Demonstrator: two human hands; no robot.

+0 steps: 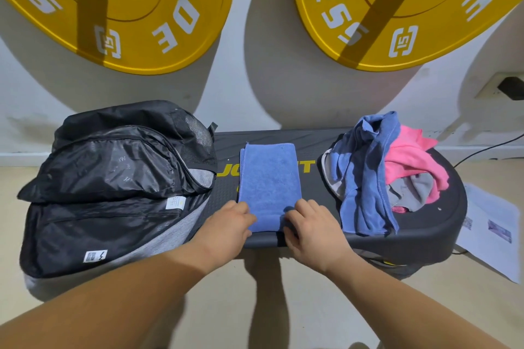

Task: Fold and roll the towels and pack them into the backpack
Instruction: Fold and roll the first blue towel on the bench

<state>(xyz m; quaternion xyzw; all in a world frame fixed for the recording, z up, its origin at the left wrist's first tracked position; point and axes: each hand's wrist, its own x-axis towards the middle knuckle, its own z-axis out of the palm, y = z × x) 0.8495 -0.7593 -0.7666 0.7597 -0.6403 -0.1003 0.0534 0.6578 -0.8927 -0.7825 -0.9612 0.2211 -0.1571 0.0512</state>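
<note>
The near end of the folded blue towel (pixel 269 178) is gripped at its two corners by the curled fingers of the left hand (pixel 235 221) and the right hand (pixel 309 224), on the black step (pixel 425 238). As the towel is judged soft, light and limp, it is best held at those near corners and rolled tightly away from the fingers, so that no slack is left. The open backpack (pixel 113 178) is laid just left of the fingers; loose towels (pixel 368 178) are heaped to their right and farther off.
</note>
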